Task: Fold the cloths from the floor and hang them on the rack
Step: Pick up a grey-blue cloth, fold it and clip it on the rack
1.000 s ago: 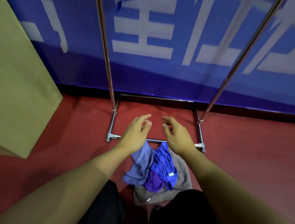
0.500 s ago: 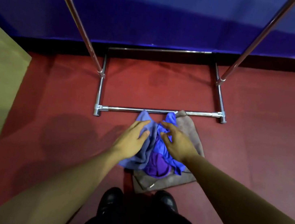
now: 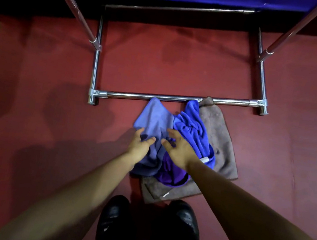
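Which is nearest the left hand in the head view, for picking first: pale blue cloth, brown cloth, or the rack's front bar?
1. pale blue cloth, under the left hand.
2. brown cloth, to the right.
3. front bar, beyond the cloths.

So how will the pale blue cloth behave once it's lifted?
Probably floppy: the pale blue cloth lies in soft folds on the floor. It looks thin, so likely light. It overlaps the bright blue cloth and may drag it along.
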Demonstrator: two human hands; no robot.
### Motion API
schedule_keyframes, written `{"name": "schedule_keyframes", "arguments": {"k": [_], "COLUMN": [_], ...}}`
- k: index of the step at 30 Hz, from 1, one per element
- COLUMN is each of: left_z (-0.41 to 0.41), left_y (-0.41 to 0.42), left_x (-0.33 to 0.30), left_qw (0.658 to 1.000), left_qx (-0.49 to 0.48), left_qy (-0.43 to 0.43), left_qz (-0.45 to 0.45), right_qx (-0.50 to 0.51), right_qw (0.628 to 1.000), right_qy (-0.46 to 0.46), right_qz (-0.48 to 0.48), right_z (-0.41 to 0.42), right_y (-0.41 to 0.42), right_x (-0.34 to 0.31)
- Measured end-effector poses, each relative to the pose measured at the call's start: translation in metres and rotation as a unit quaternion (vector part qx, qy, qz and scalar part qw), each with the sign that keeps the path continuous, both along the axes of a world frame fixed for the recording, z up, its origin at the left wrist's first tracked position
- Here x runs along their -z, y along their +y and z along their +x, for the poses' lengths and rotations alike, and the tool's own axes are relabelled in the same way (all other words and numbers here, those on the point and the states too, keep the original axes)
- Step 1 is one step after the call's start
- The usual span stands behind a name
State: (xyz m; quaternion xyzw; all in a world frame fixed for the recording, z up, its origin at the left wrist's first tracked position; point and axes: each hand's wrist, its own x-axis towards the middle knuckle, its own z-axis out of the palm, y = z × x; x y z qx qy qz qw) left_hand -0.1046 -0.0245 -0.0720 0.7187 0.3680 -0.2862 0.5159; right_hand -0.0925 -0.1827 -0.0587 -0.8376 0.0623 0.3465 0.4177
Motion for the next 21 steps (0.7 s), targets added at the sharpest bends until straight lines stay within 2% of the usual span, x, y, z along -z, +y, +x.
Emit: {"name": "schedule_keyframes", "arguments": {"k": [4,9,16,21], "left_z": [0.001,0.001,0.007,0.011], "left_y": [-0.011,-0.019,0.0,0.01], "left_x": [-0.003,-0.009,-0.03,-0.084], "left_qw": [0.967,0.95,0.965,0.958], "left_qx": [-0.188,-0.24,-0.183,-0.142], "left_qy": [0.078,0.079,0.025,0.003], "left_qz": [-0.15,-0.181,-0.187,-0.251], "right_qx": [0.138,0.161,0.181,0.183], "right_qw": [0.98,0.971,0.963,0.958], "right_qy": [0.105,0.136,0.137,0.135], "right_qz": [0.099,0.115,0.144,0.175], "right_z": [0.001,-0.001,0.013,0.027], "right_y": [0.016,0.023,0.012,0.016], "right_x": [0.006,0.001,-0.027,-0.083]}}
